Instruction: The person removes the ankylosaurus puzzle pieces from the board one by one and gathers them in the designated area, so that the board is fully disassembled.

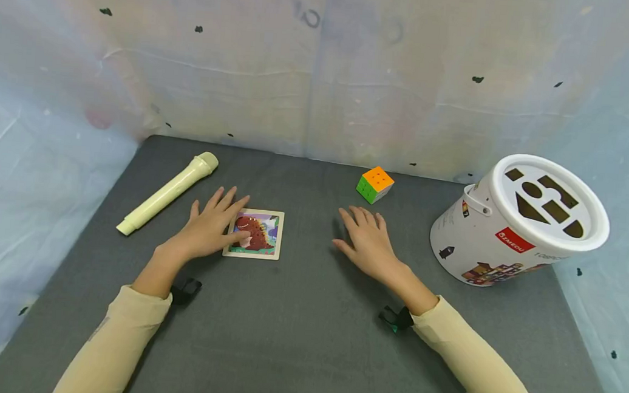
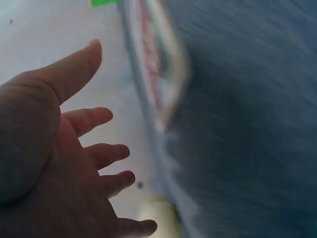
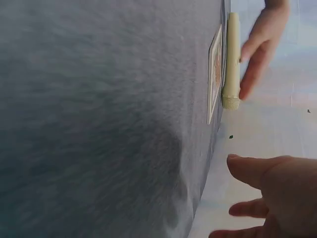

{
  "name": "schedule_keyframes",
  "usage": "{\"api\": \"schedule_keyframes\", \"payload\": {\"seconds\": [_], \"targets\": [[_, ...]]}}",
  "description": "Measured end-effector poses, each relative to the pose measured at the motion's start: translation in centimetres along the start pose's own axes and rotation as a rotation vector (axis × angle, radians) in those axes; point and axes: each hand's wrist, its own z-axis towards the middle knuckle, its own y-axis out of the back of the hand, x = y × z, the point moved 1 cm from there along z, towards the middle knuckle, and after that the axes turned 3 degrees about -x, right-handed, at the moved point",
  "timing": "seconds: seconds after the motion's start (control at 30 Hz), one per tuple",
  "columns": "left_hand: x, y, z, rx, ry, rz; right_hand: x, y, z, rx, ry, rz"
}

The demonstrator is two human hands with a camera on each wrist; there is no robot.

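A square picture board (image 1: 268,236) with a red dinosaur and a pale border lies flat on the table. My left hand (image 1: 211,226) hovers over its left edge in the head view, fingers spread and holding nothing. In the left wrist view, a gap shows between that hand (image 2: 64,144) and the blurred board (image 2: 173,64). My right hand (image 1: 367,241) is above the table to the right of the board, its fingers extended and holding nothing. Nearest to it is a puzzle cube (image 1: 375,184) with orange and green faces, just beyond the fingertips.
A cream toy microphone (image 1: 169,192) lies slantwise at the left of the table. On the right stands a white bucket (image 1: 471,232) with shaped holes in its lid (image 1: 552,201). Plastic sheeting (image 1: 323,69) hangs behind the grey table (image 1: 293,341).
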Motion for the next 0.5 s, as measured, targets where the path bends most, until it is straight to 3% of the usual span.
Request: {"api": "schedule_keyframes", "payload": {"seconds": [0.27, 0.5], "targets": [[2.3, -0.8, -0.1, 0.034, 0.045, -0.030, 2.8, -1.2, 4.1, 0.002, 0.119, 0.155], [2.5, -0.9, 0.0, 0.022, 0.067, -0.031, 6.3, -2.0, 8.3, 0.136, 0.194, 0.282]]}}
